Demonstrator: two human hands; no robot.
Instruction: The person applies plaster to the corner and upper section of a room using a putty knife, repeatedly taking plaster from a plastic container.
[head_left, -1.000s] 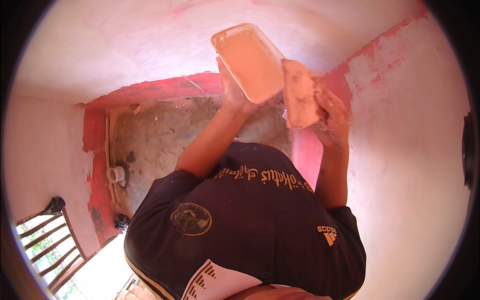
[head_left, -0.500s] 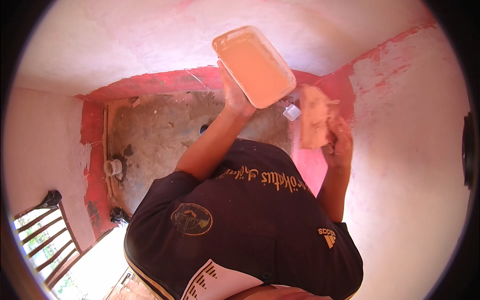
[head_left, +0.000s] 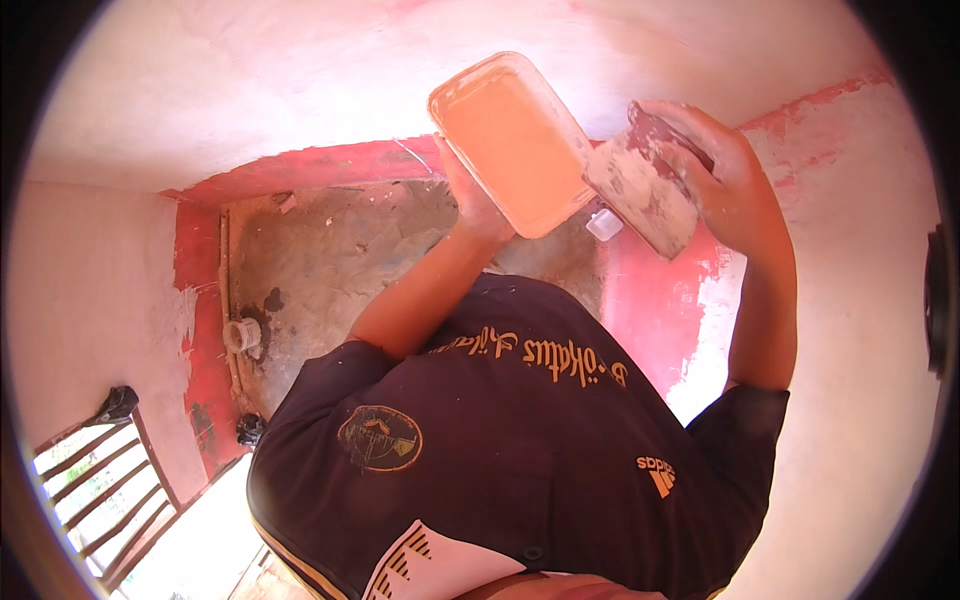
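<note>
The flat rectangular tray, coated with smooth orange-pink paste, is held up in front of the person and above the dark shirt. The left hand grips it from beneath at its lower edge, fingers closed on the tray. Just beside it, touching or nearly touching its right edge, is the broad putty blade, smeared pale, held in the right hand with the fingers wrapped shut round its handle. The blade looks almost bare, so the work seems to stand at loading paste from the tray. The wall around is largely skimmed pale pink, yet red bands remain along its foot and a red patch shows by the right arm, so a fair part looks left. Below lie the rough grey floor, a small white cup and a wooden railing.
</note>
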